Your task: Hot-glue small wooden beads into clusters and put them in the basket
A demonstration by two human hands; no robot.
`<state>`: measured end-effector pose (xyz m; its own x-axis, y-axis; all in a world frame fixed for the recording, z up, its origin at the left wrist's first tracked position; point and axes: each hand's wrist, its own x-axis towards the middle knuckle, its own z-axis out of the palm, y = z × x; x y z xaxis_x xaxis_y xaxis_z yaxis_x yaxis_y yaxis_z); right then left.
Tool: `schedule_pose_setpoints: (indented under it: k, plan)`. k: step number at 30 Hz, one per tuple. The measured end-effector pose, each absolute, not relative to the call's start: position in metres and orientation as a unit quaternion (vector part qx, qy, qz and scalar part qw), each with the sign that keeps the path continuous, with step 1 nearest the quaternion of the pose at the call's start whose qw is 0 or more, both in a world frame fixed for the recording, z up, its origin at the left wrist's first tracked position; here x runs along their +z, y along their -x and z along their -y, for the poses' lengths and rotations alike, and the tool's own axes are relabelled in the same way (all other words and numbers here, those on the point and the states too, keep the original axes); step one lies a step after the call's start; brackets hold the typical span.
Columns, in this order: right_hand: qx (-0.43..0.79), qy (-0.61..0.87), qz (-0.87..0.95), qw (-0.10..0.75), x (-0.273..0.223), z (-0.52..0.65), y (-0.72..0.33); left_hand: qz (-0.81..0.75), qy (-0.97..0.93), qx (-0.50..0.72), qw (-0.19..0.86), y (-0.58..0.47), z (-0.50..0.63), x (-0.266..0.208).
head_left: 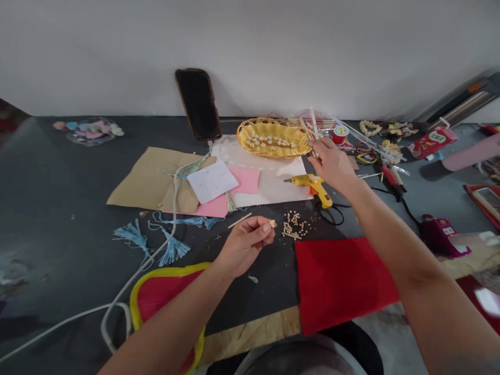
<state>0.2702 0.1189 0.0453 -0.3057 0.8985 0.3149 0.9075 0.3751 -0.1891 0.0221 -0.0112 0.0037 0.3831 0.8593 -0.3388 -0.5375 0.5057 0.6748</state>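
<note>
My left hand (250, 237) is closed, pinching a small cream-coloured beaded piece (272, 224) between thumb and fingers above the dark table. A thin wooden stick (239, 220) lies just behind that hand. To its right is a scatter of small pale beads (295, 226). My right hand (330, 160) reaches to the right end of the yellow woven basket (273, 151), its fingers drawn together beside some upright pale sticks (314, 122). What those fingers grip is too small to make out. Several little cream pieces (269, 140) sit inside the basket. A yellow glue gun (312, 183) lies below my right hand.
A phone (198, 104) leans against the wall. Brown paper (144, 179), blue tassels (172, 250) and a white cable (156, 255) lie left. Red felt (344, 281) covers the front right. Thread (340, 134), a red-handled tool (392, 179) and a purple device (441, 234) stand farther right.
</note>
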Motion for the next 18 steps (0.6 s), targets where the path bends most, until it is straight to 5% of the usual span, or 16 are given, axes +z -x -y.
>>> schedule_pose_setpoints:
  k: [6,18]
  plan:
    - [0.09,0.51,0.823,0.233,0.052,-0.035,-0.269,-0.332,-0.239,0.44,0.799,-0.022,0.011,0.001]
    - [0.194,0.513,0.821,0.159,0.007,0.003,-0.264,-0.342,-0.246,0.436,0.795,-0.021,0.01,0.0]
